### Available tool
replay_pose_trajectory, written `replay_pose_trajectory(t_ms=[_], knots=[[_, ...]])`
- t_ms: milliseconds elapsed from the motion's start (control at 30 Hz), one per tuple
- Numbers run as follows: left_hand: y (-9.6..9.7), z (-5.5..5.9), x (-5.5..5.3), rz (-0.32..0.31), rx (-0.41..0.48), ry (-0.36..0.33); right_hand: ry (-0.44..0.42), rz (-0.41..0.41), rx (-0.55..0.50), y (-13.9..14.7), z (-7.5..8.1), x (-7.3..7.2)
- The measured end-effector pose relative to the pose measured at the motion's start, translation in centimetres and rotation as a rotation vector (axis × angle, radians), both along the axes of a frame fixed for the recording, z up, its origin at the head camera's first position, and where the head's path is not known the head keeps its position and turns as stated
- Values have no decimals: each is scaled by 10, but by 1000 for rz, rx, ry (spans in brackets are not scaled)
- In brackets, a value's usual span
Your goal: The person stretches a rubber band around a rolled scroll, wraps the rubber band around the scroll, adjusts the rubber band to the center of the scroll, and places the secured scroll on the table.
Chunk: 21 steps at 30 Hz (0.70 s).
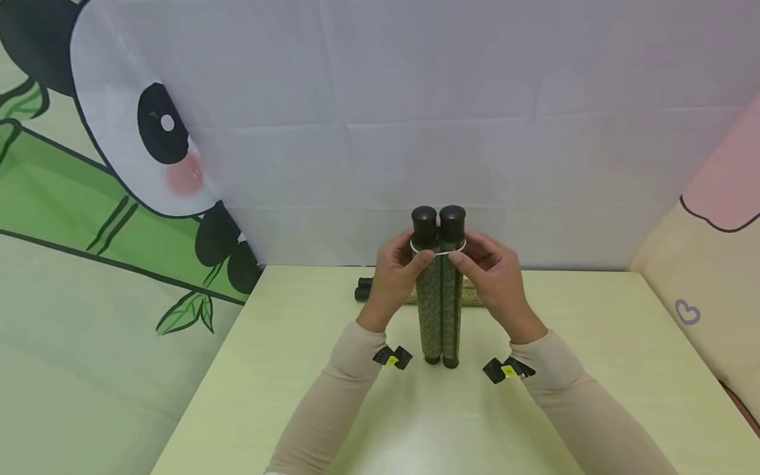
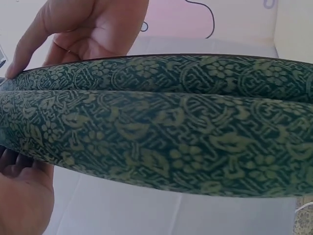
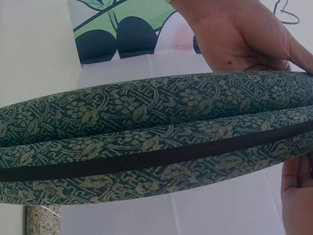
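Observation:
Two green brocade scrolls (image 1: 429,310) with dark end knobs stand upright side by side; I cannot tell whether their lower ends rest on the table. Around both, just below the top knobs, runs a thin white elastic band (image 1: 442,253). My left hand (image 1: 396,274) pinches the band at the left scroll, thumb in front and fingers behind. On the other side my right hand (image 1: 495,277) pinches it likewise. The left wrist view shows the floral scroll fabric (image 2: 186,142) close up. A dark strip (image 3: 146,159) along one scroll appears in the right wrist view.
Behind the upright pair, lighter patterned scrolls (image 1: 473,297) with dark ends lie across the pale table (image 1: 285,343). A thin white band circles one of them in the right wrist view. A white cloth backdrop (image 1: 368,158) hangs at the table's rear edge, with printed cloth on both sides.

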<state>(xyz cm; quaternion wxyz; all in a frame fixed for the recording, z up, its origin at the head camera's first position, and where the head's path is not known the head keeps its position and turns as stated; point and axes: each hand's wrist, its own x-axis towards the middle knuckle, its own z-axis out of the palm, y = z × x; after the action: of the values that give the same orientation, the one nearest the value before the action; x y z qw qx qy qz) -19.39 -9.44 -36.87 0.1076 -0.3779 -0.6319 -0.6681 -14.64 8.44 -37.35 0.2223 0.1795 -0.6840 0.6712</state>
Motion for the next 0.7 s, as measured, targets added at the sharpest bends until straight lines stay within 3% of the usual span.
replay_pose_trajectory(t_ms=[133,267,367,467,567,700], knots=[[0,-5,1,19,-20,-3,25,-12,3,1,-2,0],[2,-6,1,-8,0,-22,76,-24,11,2,-4,-1],[4,-14,0,-25,-2,-62,95,-33,20,4,-10,-2],[3,-32,0,-40,-55,-132,102,-42,48,6,-20,0],[0,-56,1,-68,-169,-233,120,-63,81,11,-31,4],[0,-88,0,-206,-295,-329,116,-58,111,21,-37,8]])
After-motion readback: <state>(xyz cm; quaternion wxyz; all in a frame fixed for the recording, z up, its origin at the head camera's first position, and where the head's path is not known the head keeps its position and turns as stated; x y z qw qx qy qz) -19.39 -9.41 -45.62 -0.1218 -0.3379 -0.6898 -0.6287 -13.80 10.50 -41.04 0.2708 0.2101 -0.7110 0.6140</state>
